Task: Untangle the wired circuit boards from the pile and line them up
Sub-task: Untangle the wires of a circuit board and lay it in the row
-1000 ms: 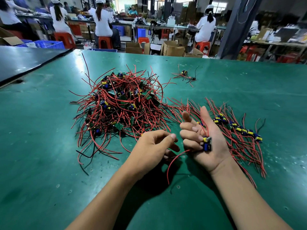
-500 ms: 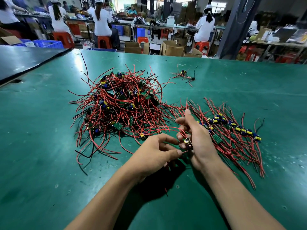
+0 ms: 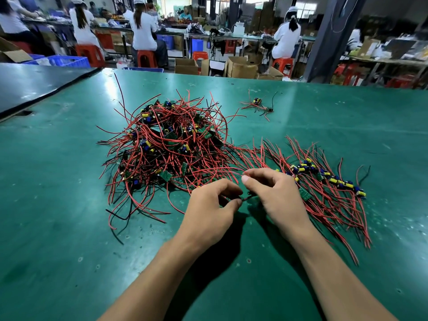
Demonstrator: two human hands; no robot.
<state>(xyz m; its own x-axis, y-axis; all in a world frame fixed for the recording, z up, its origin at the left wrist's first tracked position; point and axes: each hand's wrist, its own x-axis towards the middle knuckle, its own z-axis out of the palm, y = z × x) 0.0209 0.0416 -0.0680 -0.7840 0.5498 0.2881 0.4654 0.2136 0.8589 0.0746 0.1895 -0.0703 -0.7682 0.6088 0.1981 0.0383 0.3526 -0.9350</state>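
Note:
A tangled pile of small green circuit boards with red and black wires (image 3: 169, 149) lies on the green table (image 3: 58, 205). To its right a row of lined-up boards (image 3: 328, 179) stretches out, wires trailing toward me. Between them my left hand (image 3: 210, 209) pinches a wire end with thumb and fingers. My right hand (image 3: 275, 193) is turned palm down, fingers curled round a small board that is mostly hidden, and pinches a red wire at its fingertips.
A small separate bundle of boards and wires (image 3: 257, 105) lies farther back. A dark table (image 3: 27, 86) adjoins on the left. Beyond the far edge are cardboard boxes (image 3: 240, 66), red stools and seated people at benches.
My right hand turned from palm up, showing the board, to palm down over it. Both hands came together and now pinch the wires between them.

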